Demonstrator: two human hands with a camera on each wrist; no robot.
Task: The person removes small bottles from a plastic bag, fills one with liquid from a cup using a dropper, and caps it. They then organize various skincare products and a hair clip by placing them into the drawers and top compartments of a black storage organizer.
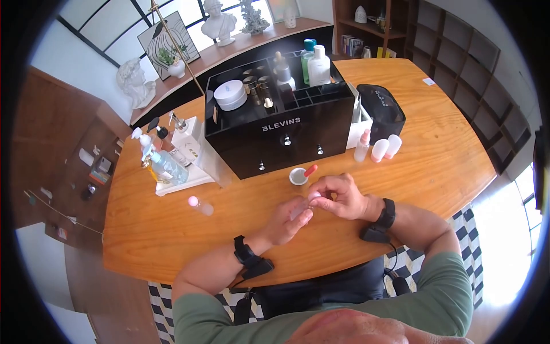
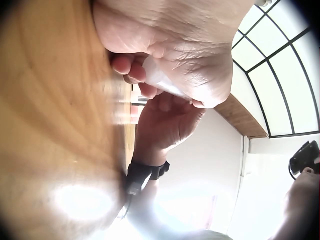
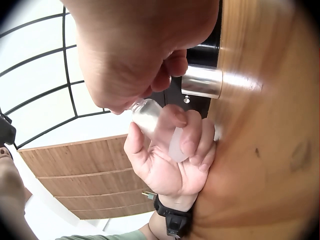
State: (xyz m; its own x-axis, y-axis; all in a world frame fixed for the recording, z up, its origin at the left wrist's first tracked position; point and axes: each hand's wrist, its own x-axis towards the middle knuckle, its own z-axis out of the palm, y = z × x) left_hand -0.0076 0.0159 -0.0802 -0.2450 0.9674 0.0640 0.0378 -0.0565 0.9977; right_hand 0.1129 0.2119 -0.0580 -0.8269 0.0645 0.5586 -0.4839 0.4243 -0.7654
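Note:
My left hand [image 1: 288,221] grips a small frosted, see-through bottle [image 3: 147,118] low over the table, fingers curled round its body. At the bottle's neck my right hand [image 1: 342,198] pinches a pink cap [image 1: 314,196] between thumb and fingers. The right wrist view shows the bottle slanted, its neck end against the right hand's fingertips, which partly hide it. Just beyond the hands stands a small open round jar [image 1: 298,176] with a red, stick-like piece [image 1: 310,170] at its rim.
A black drawer box [image 1: 281,135] stands behind the hands, bottles and jars on top. On the left are a white tray [image 1: 172,187] of pump bottles and a pink-topped bottle [image 1: 201,206]. A pink-topped spray bottle [image 1: 362,147], two small white containers [image 1: 380,150] and a black case [image 1: 381,112] sit right.

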